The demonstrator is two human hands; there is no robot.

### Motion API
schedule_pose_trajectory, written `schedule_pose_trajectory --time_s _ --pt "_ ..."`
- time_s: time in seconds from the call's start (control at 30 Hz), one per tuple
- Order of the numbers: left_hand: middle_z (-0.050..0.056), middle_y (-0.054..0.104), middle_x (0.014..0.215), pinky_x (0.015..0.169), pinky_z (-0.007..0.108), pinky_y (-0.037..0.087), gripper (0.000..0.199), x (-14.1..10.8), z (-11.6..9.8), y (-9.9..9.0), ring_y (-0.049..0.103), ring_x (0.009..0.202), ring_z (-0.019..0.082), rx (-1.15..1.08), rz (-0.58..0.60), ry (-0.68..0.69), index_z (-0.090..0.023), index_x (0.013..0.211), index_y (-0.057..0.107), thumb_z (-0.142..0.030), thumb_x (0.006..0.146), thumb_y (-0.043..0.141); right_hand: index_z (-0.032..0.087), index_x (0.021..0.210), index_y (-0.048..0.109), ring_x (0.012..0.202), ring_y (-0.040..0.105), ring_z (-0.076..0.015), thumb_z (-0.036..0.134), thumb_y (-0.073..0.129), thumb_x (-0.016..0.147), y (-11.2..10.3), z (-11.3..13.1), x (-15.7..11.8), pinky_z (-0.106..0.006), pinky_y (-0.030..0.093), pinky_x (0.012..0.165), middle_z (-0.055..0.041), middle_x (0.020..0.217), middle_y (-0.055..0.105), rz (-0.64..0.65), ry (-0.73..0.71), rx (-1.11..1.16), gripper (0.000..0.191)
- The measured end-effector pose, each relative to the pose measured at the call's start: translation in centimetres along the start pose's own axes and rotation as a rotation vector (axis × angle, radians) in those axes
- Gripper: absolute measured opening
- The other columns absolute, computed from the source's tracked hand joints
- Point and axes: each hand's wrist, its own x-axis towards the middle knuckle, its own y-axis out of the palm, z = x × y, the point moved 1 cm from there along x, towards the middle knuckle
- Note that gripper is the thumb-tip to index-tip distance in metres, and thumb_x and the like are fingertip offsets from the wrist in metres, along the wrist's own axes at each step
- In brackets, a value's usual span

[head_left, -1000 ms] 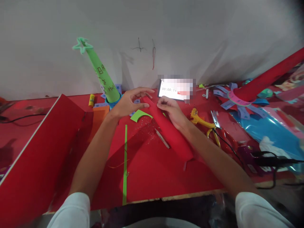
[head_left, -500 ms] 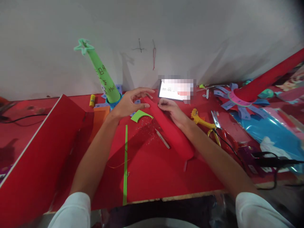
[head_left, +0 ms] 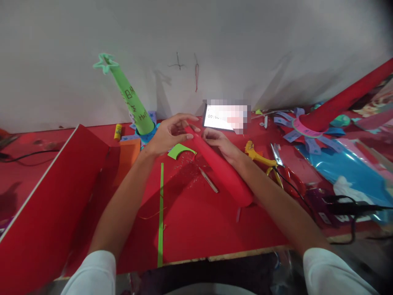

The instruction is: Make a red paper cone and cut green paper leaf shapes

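Note:
A long red paper cone lies slanted over the red table, its narrow tip pointing up and left. My left hand has its thumb and fingers curved around that tip. Along the cone's upper right side, my right hand is closed with its fingertips pressed together at the edge. Beneath the cone rests a slim pencil-like stick. A curved light green paper piece is just below my left hand, and small scraps are scattered near it.
A green cone with a star top stands behind. A glowing screen leans at the wall. Yellow glue gun, scissors and another red cone are right. A red board stands left; a green strip lies mid-table.
The red cone has turned slightly, and its wide end has shifted a little to the right. Both hands stay near its narrow end. The whole view has shifted slightly.

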Motion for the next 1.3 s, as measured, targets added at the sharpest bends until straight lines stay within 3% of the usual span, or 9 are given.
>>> schedule_pose_trajectory --time_s 0.07,0.17,0.33,0.57,0.77,0.97,1.1,1.2,1.3 --pt "0.001 0.07 0.088 0.089 0.032 0.062 0.044 0.1 0.2 0.2 0.078 0.097 0.021 -0.016 -0.018 0.013 -0.029 0.124 0.076 -0.037 0.084 0.091 0.024 0.079 0.058 0.073 0.054 -0.015 0.037 0.084 0.074 0.1 0.1 -0.1 -0.029 0.044 0.068 0.0033 0.079 0.059 0.014 -0.012 -0.047 0.03" --pt "0.001 0.067 0.087 0.077 0.028 0.06 0.043 0.2 0.1 0.4 0.076 0.088 0.018 0.039 -0.082 0.014 -0.028 0.121 0.077 -0.037 0.082 0.091 0.023 0.082 0.059 0.073 0.053 -0.0147 0.038 0.081 0.08 0.4 0.1 -0.1 -0.028 0.043 0.066 0.0022 0.082 0.06 0.032 -0.063 -0.143 0.026" --pt "-0.002 0.06 0.083 0.063 0.024 0.052 0.04 0.7 -1.0 0.0 0.059 0.067 0.01 0.161 -0.169 -0.006 -0.024 0.115 0.077 -0.036 0.079 0.091 0.023 0.086 0.062 0.079 0.055 -0.0159 0.037 0.084 0.078 1.3 0.1 -0.1 -0.029 0.046 0.071 0.0019 0.086 0.06 0.037 -0.183 -0.231 0.027" --pt "-0.002 0.058 0.077 0.069 0.028 0.052 0.029 0.8 -0.9 -1.0 0.057 0.07 0.013 0.28 -0.229 -0.064 -0.022 0.107 0.077 -0.029 0.08 0.084 0.025 0.099 0.073 0.099 0.065 -0.0203 0.067 0.076 0.087 2.1 1.1 -1.1 -0.031 0.053 0.087 -0.0028 0.102 0.072 -0.018 -0.07 -0.141 0.044" --pt "-0.002 0.057 0.078 0.071 0.03 0.051 0.026 0.9 0.2 -0.9 0.055 0.07 0.014 0.375 -0.268 -0.046 -0.023 0.102 0.076 -0.025 0.077 0.082 0.025 0.111 0.074 0.098 0.07 -0.0199 0.052 0.087 0.083 3.2 0.9 -1.5 -0.03 0.057 0.086 -0.0034 0.107 0.075 0.078 0.019 -0.104 0.041" --pt "-0.001 0.059 0.079 0.067 0.026 0.051 0.037 0.8 -0.4 -1.5 0.057 0.071 0.012 0.286 -0.178 -0.125 -0.021 0.109 0.077 -0.03 0.074 0.087 0.023 0.12 0.072 0.087 0.074 -0.0189 0.039 0.087 0.084 3.0 0.8 -1.9 -0.032 0.062 0.082 -0.0052 0.106 0.079 0.16 0.19 0.085 0.042" --pt "0.003 0.068 0.091 0.078 0.029 0.059 0.052 0.2 -1.7 -2.5 0.067 0.084 0.016 0.239 -0.043 -0.236 -0.02 0.119 0.076 -0.037 0.073 0.092 0.019 0.119 0.07 0.077 0.075 -0.0191 0.038 0.083 0.087 2.5 1.0 -2.1 -0.03 0.062 0.072 -0.0066 0.091 0.079 0.187 0.269 0.131 0.039" --pt "0.008 0.074 0.112 0.094 0.038 0.062 0.069 -0.2 -2.3 -3.0 0.072 0.105 0.024 0.197 0.074 -0.229 -0.024 0.132 0.073 -0.044 0.07 0.096 0.019 0.117 0.069 0.075 0.073 -0.018 0.038 0.079 0.09 2.4 1.2 -2.1 -0.029 0.061 0.068 -0.0067 0.092 0.078 0.223 0.246 0.161 0.035" --pt "0.011 0.068 0.141 0.111 0.044 0.057 0.073 -0.3 -2.2 -2.9 0.067 0.129 0.03 0.195 0.133 -0.171 -0.029 0.138 0.072 -0.044 0.071 0.096 0.018 0.106 0.069 0.073 0.071 -0.0165 0.039 0.079 0.089 2.4 1.4 -2.0 -0.028 0.059 0.066 -0.0056 0.092 0.076 0.244 0.191 0.173 0.028"
